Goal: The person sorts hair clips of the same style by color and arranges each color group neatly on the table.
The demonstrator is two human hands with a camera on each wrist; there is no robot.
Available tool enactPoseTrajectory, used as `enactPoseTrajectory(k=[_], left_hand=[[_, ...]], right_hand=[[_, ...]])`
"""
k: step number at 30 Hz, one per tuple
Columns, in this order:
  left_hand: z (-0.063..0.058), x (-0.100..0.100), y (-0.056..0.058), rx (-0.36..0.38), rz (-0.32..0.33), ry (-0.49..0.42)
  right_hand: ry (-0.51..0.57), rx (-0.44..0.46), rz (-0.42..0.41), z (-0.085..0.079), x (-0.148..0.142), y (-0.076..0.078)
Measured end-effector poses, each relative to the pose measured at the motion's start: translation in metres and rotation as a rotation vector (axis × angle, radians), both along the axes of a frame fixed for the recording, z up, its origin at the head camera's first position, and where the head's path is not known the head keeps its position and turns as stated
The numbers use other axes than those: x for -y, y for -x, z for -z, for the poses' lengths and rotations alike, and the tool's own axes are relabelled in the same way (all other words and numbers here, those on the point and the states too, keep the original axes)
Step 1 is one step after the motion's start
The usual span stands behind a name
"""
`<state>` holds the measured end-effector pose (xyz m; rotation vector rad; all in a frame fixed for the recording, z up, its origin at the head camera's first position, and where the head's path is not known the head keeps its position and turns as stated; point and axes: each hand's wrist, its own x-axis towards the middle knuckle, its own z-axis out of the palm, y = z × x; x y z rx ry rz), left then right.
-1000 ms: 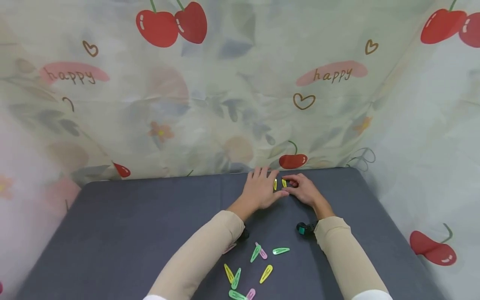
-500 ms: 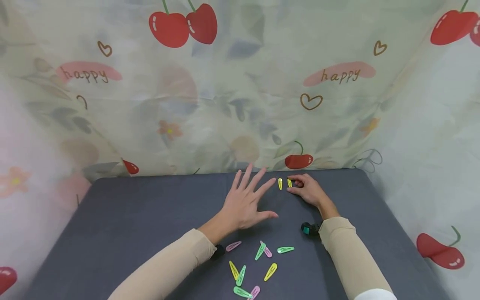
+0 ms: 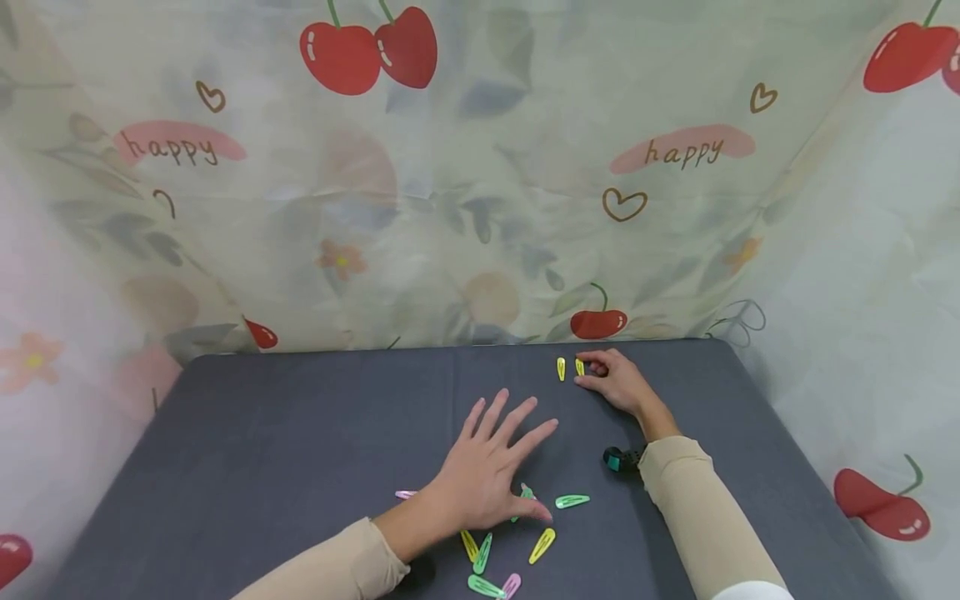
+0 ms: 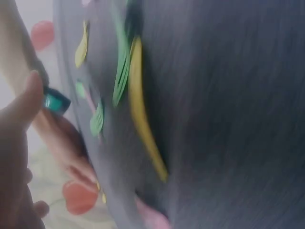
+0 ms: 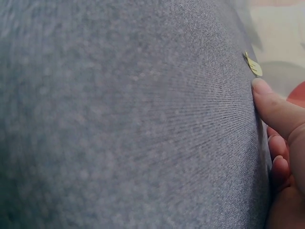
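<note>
At the back of the table my right hand (image 3: pixel 618 385) holds a yellow snap hair clip (image 3: pixel 580 367) between thumb and index finger. A second yellow hair clip (image 3: pixel 561 369) lies just left of it. The right wrist view has a yellow clip (image 5: pixel 256 68) beyond the thumb tip. My left hand (image 3: pixel 480 477), fingers spread wide and holding nothing, hovers over the loose clips. It partly covers a green clip (image 3: pixel 527 492) and a pink one. Near its wrist lie a yellow clip (image 4: pixel 138 100) and a green clip (image 4: pixel 121 67), blurred in the left wrist view.
Around the left hand on the dark grey table (image 3: pixel 300 450) lie a green clip (image 3: pixel 572 502), a yellow clip (image 3: pixel 542 546), a pink clip (image 3: pixel 512 586) and a pink clip (image 3: pixel 405 494) by the forearm. A cherry-print curtain (image 3: pixel 450 233) stands behind the table.
My left hand has drawn back from beside the two yellow clips to above the loose ones, fingers spreading. A pink clip near its wrist has shifted left. The right hand stays in place.
</note>
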<state>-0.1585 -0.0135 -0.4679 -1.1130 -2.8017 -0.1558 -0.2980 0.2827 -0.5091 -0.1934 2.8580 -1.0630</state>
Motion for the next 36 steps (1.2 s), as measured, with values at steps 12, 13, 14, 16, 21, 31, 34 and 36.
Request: enactPoseTrajectory(k=[12,13,14,16,21,31,34,36], left_hand=[[0.016,0.004,-0.024,0.113,0.074,-0.049],[0.017,0.004,-0.024,0.134,0.072,-0.066],[0.017,0.004,-0.025,0.158,0.069,-0.085],[0.017,0.004,-0.027,0.209,0.061,-0.115],[0.016,0.0,-0.029,0.265,0.061,-0.136],[0.018,-0.003,-0.034,0.255,0.089,-0.201],[0.018,-0.004,-0.035,0.257,0.094,-0.222],[0.017,-0.005,-0.036,0.272,0.089,-0.224]], right_hand=[[-0.005,-0.004,0.012,0.0,0.001,-0.002],[-0.006,-0.007,0.01,0.001,0.001,-0.001],[-0.005,-0.009,0.006,0.001,0.002,-0.001],[-0.003,-0.009,-0.007,0.001,0.003,0.0],[0.002,-0.006,-0.008,0.001,0.002,-0.001],[0.009,-0.01,-0.018,0.002,0.002,0.0],[0.008,-0.012,-0.018,0.002,0.001,0.001],[0.006,-0.013,-0.017,0.003,0.0,0.001]])
